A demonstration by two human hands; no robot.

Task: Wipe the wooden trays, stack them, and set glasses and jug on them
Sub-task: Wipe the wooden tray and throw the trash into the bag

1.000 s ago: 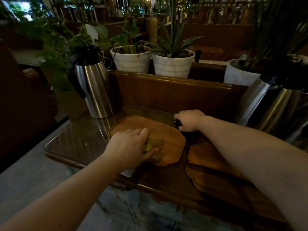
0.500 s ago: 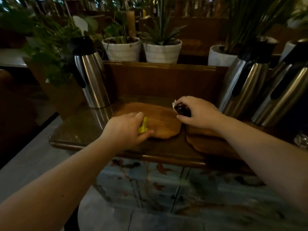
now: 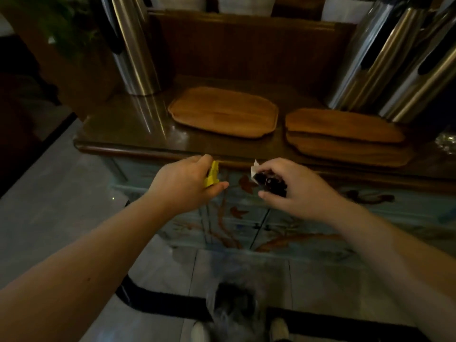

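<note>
One wooden tray (image 3: 223,112) lies alone on the dark sideboard top (image 3: 128,129). To its right two more wooden trays (image 3: 345,134) lie stacked, the upper one smaller. My left hand (image 3: 182,185) is shut on a yellow cloth (image 3: 211,175), held in front of the sideboard's edge, off the tray. My right hand (image 3: 291,188) grips a small dark object with a white tag (image 3: 269,180), also in front of the edge. A steel jug (image 3: 134,45) stands at the back left. No glasses are plainly visible.
Several steel jugs (image 3: 399,62) lean together at the back right, close behind the stacked trays. A raised wooden back panel (image 3: 246,45) closes the rear. The painted cabinet front (image 3: 271,218) is below my hands. My shoes (image 3: 278,327) stand on a tiled floor.
Both hands pulled back off the left tray toward me, still holding the cloth and the dark object. My view tilted down, and the tray now lies uncovered.
</note>
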